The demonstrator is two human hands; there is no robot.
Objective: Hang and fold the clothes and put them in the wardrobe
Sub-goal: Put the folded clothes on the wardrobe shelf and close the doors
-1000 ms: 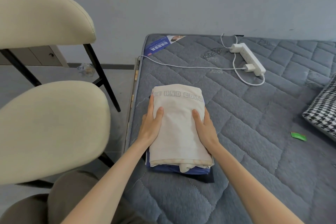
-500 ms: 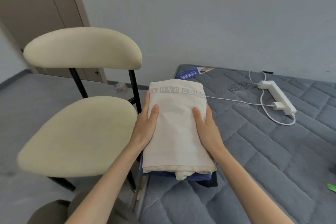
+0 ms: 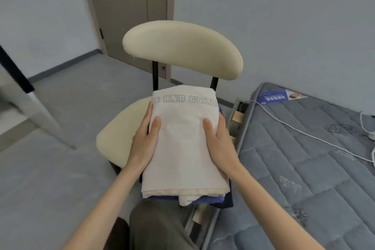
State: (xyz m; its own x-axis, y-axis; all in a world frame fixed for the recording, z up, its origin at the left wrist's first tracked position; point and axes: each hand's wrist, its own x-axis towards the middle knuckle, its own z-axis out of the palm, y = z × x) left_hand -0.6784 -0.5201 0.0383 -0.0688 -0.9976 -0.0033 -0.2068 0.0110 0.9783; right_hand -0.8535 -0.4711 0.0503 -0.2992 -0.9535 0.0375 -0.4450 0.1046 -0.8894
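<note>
So the folding looks done for this lot: the stack of folded clothes (image 3: 183, 148), with a cream fabric piece with grey block lettering on top and a blue layer (image 3: 205, 202) and a dark navy layer (image 3: 227, 202) peeking out underneath, is held up dead centre in front of the person. The left hand (image 3: 143, 144) grips the 9 o'clock side and the right hand (image 3: 222, 142) the 3 o'clock side, thumbs flat on top and fingers wrapped under, so both are full. I'd call this the carrying step, heading for the wardrobe. The next move, I reckon, needs the pile kept level and squeezed evenly so the lower layers don't slide out, plus some way to open a door with no hand spare. At 12 o'clock from the pile is the cream padded chair with black metal legs (image 3: 182, 50); I can't tell if the pile touches its seat. At 3 o'clock is the grey quilted mattress (image 3: 304, 178) with a white cable (image 3: 300, 131) on it. Storage-wise, the only candidate is the tall grey-brown doors (image 3: 125, 16) at 11 o'clock behind the chair. They're closed, so the contents are unknown, and I can't say they're the wardrobe.
</note>
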